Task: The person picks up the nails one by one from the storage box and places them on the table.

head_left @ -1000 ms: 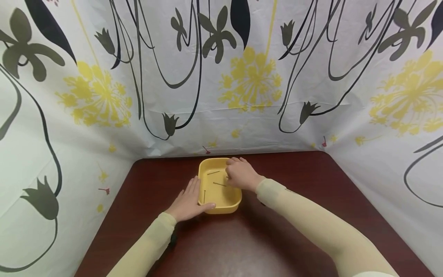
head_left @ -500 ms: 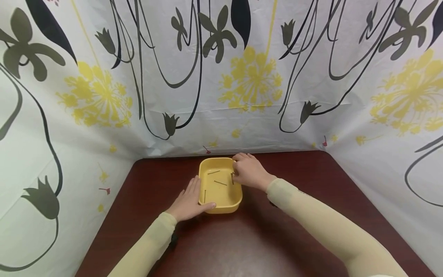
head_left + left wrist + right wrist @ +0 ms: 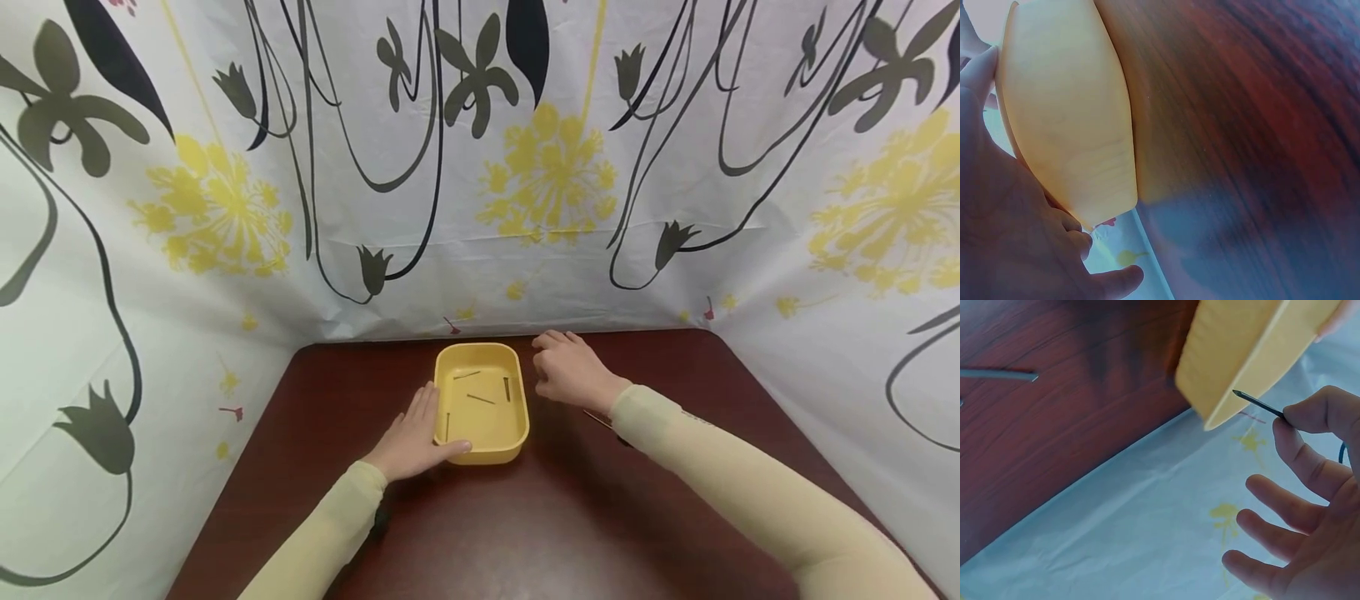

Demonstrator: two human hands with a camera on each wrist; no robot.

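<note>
A yellow rectangular tray (image 3: pixel 491 432) stands on the dark table with several thin dark nails (image 3: pixel 481 399) lying apart on its floor. Along its left side and near corner rests my left hand (image 3: pixel 412 437), fingers extended against the wall, thumb over the front rim. The left wrist view shows the tray's outer wall (image 3: pixel 1072 112) beside that hand. Just right of the tray, my right hand (image 3: pixel 573 371) is raised. Its thumb and index finger pinch a pointed dark nail (image 3: pixel 1257 403) by one end, while the other fingers stay loosely spread.
A thin rod (image 3: pixel 597 419) lies on the table (image 3: pixel 510 533) by the right wrist; a grey rod (image 3: pixel 997 374) appears on the wood in the right wrist view. A white flowered cloth (image 3: pixel 480 283) rises behind the table and along both sides.
My right hand has moved out of the tray to the right, uncovering the nail near the tray's right wall. The left hand keeps its place on the tray.
</note>
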